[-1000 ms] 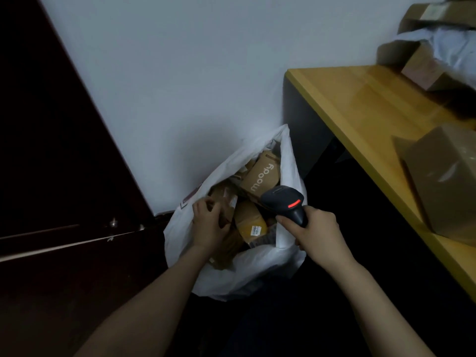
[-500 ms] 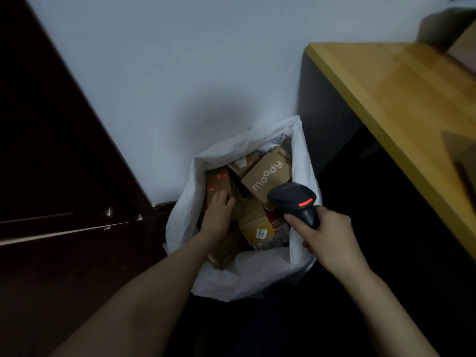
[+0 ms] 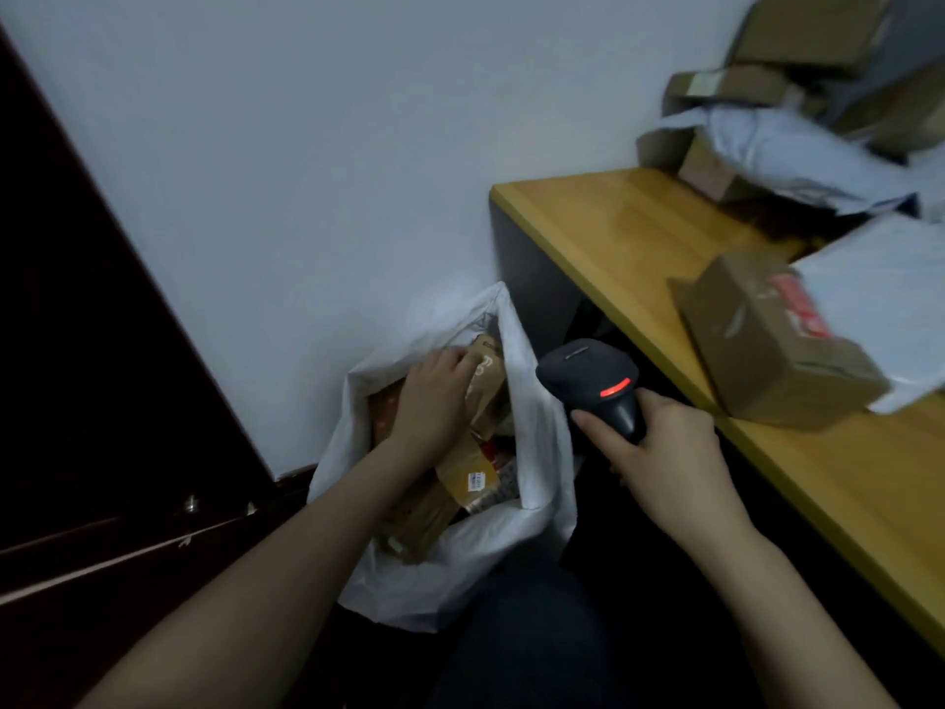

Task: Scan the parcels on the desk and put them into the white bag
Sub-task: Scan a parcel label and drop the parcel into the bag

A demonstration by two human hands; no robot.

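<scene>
Down on the floor we count one bag (image 3: 542,452), thin crinkled white plastic, its mouth open against the wall (image 3: 307,145) and just beside the desk's dark end panel. It is packed with cardboard parcels (image 3: 463,491). We make out at least four, tilted against each other, but the exact number is hidden. They reach nearly to the rim, so little room is left inside.

Our left hand (image 3: 434,396) is inside the mouth, with its fingers nearly straight and lying on a lettered box (image 3: 486,381), not wrapped round it. Our right hand (image 3: 665,463) grips the handle of the one scanner (image 3: 588,373), a smooth dark plastic thing with a red light showing. The forefinger is stretched along its front. The scanner hangs over the dark gap between the bag and the desk (image 3: 613,232).

On the glossy yellow wood of the desk, one brown box (image 3: 757,350) with red print sits right at the front edge. Two soft white mailers (image 3: 797,156) lie further right and back. A blurred pile (image 3: 808,28) of perhaps four brown boxes sits in the far corner. A bare strip of desk lies open between the near box and that pile. One dark door (image 3: 76,350) fills the left side.
</scene>
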